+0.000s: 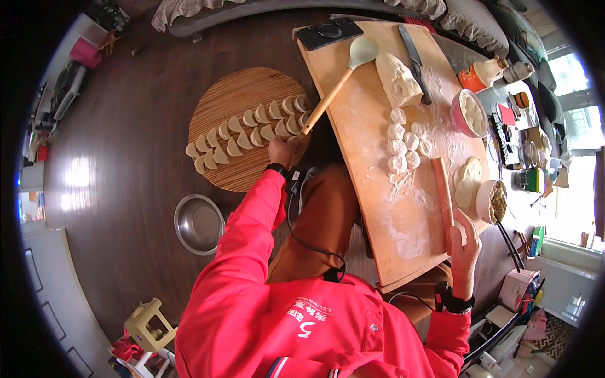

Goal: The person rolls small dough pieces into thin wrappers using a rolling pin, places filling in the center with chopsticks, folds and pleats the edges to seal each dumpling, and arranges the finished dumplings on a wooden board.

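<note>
My left hand [281, 151] reaches over the round slatted mat [222, 99], its fingertips on a pale dumpling [297, 138] that they partly hide. Two rows of folded dumplings [244, 140] run across that mat. My right hand [465, 238] has its fingers apart beside the near end of a wooden rolling pin [442, 203]; whether it touches the pin is unclear. The pin lies on a floured wooden board [378, 189]. Just beyond the right fingertips are a flat dough wrapper [468, 177] and a white bowl of filling [497, 202] with dark chopsticks [511, 248].
Small dough pieces [398, 132], a dough lump [397, 82], a knife [416, 64] and a long-handled spoon [335, 90] lie on the board. Beside it are a pink bowl of flour [470, 113] and a plastic jug [482, 74]. A steel basin [199, 224] rests on the floor.
</note>
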`<action>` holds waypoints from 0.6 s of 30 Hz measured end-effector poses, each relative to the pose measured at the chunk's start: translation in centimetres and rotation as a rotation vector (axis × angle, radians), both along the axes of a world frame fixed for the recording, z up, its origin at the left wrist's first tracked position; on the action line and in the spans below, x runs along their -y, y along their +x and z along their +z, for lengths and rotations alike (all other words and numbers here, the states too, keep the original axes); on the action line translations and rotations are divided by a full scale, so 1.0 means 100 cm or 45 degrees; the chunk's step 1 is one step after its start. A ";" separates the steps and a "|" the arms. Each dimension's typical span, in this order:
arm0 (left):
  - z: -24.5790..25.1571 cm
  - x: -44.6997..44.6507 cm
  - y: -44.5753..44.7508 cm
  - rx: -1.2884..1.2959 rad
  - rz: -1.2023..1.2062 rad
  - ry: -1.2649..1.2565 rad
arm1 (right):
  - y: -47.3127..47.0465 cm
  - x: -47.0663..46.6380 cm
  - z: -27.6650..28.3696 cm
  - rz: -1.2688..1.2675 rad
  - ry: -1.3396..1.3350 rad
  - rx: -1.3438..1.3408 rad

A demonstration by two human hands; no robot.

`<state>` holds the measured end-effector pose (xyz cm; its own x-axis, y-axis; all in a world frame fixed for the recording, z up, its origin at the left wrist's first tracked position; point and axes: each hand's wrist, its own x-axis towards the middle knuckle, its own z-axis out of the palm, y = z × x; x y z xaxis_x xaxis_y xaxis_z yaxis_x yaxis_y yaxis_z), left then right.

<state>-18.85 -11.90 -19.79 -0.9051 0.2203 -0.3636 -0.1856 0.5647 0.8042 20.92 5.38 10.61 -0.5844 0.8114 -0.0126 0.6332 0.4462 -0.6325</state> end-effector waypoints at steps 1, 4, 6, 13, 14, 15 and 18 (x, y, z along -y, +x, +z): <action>0.001 -0.003 0.001 0.072 0.001 -0.066 | 0.003 -0.001 -0.002 -0.001 -0.022 -0.051; 0.013 -0.010 0.015 0.043 0.071 0.037 | 0.011 -0.006 -0.006 0.017 0.051 -0.045; 0.023 -0.012 0.023 -0.037 0.067 0.008 | 0.014 -0.007 -0.008 -0.017 -0.047 -0.045; -0.004 -0.014 0.015 -0.346 -0.153 -0.189 | 0.017 -0.007 0.001 0.071 0.016 -0.025; -0.013 -0.012 0.011 -0.340 -0.202 -0.210 | 0.019 -0.008 0.002 0.072 0.017 -0.022; -0.024 -0.011 0.009 -0.486 -0.217 -0.258 | 0.026 -0.009 0.006 0.050 0.074 0.022; -0.052 -0.005 -0.008 -0.092 -0.321 0.173 | 0.050 -0.017 0.005 0.040 0.273 -0.030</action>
<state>-19.67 -11.41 -24.97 -0.8379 0.4840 -0.2522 0.0075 0.4722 0.8815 25.91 7.03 11.11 -0.6075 0.7754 0.1722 0.6032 0.5914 -0.5352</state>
